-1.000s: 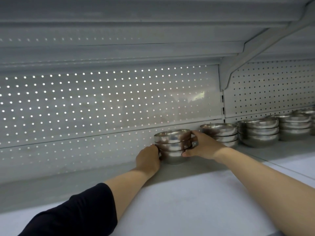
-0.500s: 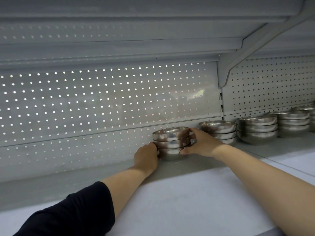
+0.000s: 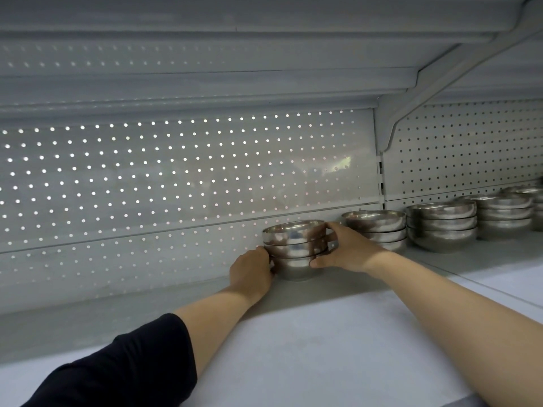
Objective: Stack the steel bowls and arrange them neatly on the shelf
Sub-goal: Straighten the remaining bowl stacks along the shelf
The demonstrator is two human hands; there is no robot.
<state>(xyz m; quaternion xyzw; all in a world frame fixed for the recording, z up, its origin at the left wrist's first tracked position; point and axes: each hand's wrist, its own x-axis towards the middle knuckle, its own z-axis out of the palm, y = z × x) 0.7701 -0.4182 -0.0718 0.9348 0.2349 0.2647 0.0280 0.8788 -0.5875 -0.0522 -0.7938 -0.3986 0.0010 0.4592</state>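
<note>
- At the back of the shelf (image 3: 293, 333), against the perforated panel (image 3: 176, 177), stands a stack of 3 steel bowls (image 3: 293, 251).
- Left hand (image 3: 251, 270) and right hand (image 3: 348, 249) clasp its sides (fingers curled round).
- Further stacks (image 3: 440, 224) line up rightward.

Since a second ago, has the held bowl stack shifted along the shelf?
No. The held bowl stack keeps the same gap to the neighbouring bowl stack.
</note>
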